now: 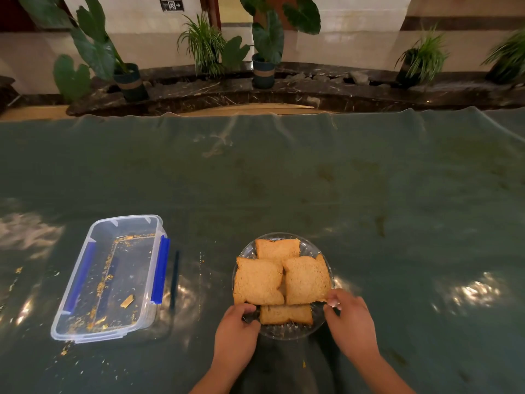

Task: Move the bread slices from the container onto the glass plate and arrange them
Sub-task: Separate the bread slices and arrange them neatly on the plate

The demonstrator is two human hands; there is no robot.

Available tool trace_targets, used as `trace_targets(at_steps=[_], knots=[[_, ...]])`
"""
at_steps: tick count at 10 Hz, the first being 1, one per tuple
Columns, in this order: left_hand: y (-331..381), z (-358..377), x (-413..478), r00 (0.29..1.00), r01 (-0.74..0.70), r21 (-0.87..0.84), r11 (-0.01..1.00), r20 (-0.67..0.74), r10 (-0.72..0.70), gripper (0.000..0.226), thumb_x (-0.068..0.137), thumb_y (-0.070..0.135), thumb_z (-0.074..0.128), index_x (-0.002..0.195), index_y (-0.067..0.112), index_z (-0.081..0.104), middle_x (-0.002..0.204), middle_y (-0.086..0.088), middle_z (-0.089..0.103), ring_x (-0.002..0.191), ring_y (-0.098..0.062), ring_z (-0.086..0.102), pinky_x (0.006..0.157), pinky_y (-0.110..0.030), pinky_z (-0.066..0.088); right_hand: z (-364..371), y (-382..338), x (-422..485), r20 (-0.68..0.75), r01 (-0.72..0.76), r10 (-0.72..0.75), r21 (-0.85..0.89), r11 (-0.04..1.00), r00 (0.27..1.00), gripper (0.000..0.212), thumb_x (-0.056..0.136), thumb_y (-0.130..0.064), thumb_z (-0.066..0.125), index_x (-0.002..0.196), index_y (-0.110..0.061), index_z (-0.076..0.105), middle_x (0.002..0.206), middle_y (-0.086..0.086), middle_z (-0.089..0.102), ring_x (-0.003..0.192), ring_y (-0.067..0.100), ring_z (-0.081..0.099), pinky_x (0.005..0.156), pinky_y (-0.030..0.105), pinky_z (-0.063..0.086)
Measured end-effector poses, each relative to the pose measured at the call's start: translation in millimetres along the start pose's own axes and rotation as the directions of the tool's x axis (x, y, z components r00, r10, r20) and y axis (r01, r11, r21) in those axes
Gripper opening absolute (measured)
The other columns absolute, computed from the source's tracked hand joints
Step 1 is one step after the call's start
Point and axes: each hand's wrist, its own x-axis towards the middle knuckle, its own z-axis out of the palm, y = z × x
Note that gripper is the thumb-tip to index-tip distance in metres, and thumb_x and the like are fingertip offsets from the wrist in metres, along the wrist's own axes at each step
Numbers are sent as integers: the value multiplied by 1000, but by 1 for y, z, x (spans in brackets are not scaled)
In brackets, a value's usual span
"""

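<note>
A round glass plate (287,332) sits near the table's front edge and holds several brown bread slices. One slice lies at the back (277,248), one at the left (257,281), one at the right (306,280) and one at the front (285,314). My left hand (235,328) grips the plate's front-left rim by the left slice's corner. My right hand (348,317) pinches the near corner of the right slice at the plate's right rim. The clear plastic container (85,331) with blue clips stands to the left, holding only crumbs.
A green cloth under clear plastic covers the table (312,180). A dark pen (174,280) lies just right of the container. Crumbs are scattered around the container. Potted plants stand on a dark marble ledge (284,89) beyond the table's far edge.
</note>
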Motion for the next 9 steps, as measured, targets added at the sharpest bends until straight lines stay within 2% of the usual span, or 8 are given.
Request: trace_targets(at_steps=[2,3,4,5,7,9], knots=[[-2,1,-3,997,-66,66,996,31,64,28,82,13,63,108,24,67,101,10,62,78,-3,59,65,-6,38,-2,4,1,-49,10,-11,-16,1000,999,23,84,-16,65,106,-22,68,102,-10,61,100,15,54,74,29,46],[2,3,-5,994,-101,92,991,46,98,30,83,13,62,109,25,67,94,12,61,77,-4,59,64,-6,39,-3,5,2,-65,12,-15,-50,999,998,27,84,-17,68,111,-20,67,110,-4,60,105,17,53,78,30,49],[8,6,-6,989,-136,90,987,69,130,30,82,12,61,107,27,68,84,12,60,71,-2,58,61,-8,39,-3,4,2,-17,2,-3,-65,998,1000,30,85,-18,68,114,-19,67,116,-2,63,111,19,51,88,34,49],[11,7,-7,987,-144,96,985,82,137,31,83,12,60,109,26,68,86,10,62,71,-2,59,61,-8,40,-2,4,0,10,3,-3,-59,998,1000,29,85,-18,68,114,-19,67,117,-2,63,110,19,50,88,34,49],[9,4,-8,987,-146,95,985,75,139,33,83,13,60,111,28,67,85,10,60,74,1,58,62,-5,39,-3,5,0,-29,29,-31,-51,998,999,27,83,-15,69,109,-21,67,114,-4,61,109,18,50,80,27,43],[7,1,-6,973,-231,164,959,56,225,33,84,18,59,114,29,65,106,14,58,88,-1,58,77,-12,43,-1,0,3,-48,81,-84,-56,995,995,33,83,-16,70,116,-18,66,117,-3,62,109,18,48,87,32,47]])
